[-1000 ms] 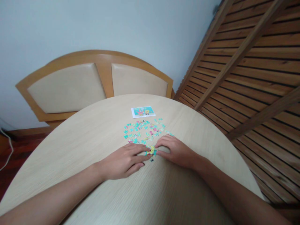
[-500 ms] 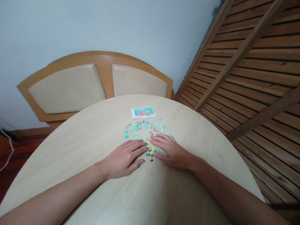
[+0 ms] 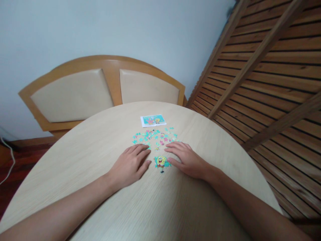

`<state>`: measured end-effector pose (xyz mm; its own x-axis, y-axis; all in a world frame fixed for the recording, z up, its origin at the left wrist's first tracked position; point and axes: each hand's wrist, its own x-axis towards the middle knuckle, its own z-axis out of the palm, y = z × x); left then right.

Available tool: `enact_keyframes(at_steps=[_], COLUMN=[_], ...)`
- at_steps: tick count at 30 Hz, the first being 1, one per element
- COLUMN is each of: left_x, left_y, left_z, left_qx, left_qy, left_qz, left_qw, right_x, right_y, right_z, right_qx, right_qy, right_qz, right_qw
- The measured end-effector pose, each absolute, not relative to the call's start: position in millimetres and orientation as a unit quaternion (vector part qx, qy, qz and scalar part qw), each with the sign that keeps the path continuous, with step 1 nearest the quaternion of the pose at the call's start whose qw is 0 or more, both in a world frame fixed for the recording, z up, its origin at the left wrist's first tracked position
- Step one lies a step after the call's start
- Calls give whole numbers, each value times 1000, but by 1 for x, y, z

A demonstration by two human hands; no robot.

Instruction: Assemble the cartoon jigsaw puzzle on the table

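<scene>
A partly joined jigsaw puzzle (image 3: 161,161) with a yellow cartoon sponge figure lies on the table between my hands. My left hand (image 3: 132,164) rests open to its left, fingers spread, their tips by the near left edge of the loose puzzle pieces (image 3: 150,134). My right hand (image 3: 186,158) is open at the right, its thumb at the right edge of the joined part. Its other fingertips reach toward the loose pieces. A small yellow piece (image 3: 157,148) lies just above the joined part. Some pieces are partly hidden under the fingers.
A picture card (image 3: 153,120) showing a pink and a yellow figure lies beyond the pieces. Everything is on a round, light wooden table (image 3: 100,140). Behind it stands a padded wooden headboard-like panel (image 3: 110,63); slatted wood (image 3: 271,83) is at the right.
Both hands have drawn apart from the joined puzzle, my left hand moving further left and my right hand slightly right. More of the joined puzzle now shows.
</scene>
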<state>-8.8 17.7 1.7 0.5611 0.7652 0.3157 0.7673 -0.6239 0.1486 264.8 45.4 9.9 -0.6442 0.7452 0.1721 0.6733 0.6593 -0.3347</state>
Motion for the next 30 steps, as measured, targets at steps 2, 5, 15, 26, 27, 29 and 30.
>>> enact_keyframes(at_steps=[2, 5, 15, 26, 27, 29, 30], left_x=[-10, -13, -17, -14, -14, -13, -13], left_y=[20, 23, 28, 28, 27, 26, 26], left_z=[1, 1, -1, 2, 3, 4, 5], left_qx=[-871, -851, -846, -890, -892, -894, -894], left_qy=[-453, -486, -487, -410, -407, -402, -401], left_qz=[-189, -196, -214, -198, -198, -198, -199], left_qw=[14, 27, 21, 3, 6, 12, 13], right_x=[264, 264, 265, 267, 267, 267, 267], right_y=[45, 44, 42, 43, 43, 43, 44], right_z=[11, 11, 10, 9, 9, 8, 8], right_qx=[-391, -372, -323, -309, -309, -307, -304], right_qy=[-900, -909, -927, -930, -930, -929, -929], right_qz=[126, 136, 148, 140, 140, 142, 143], right_qw=[147, 132, 121, 138, 140, 148, 153])
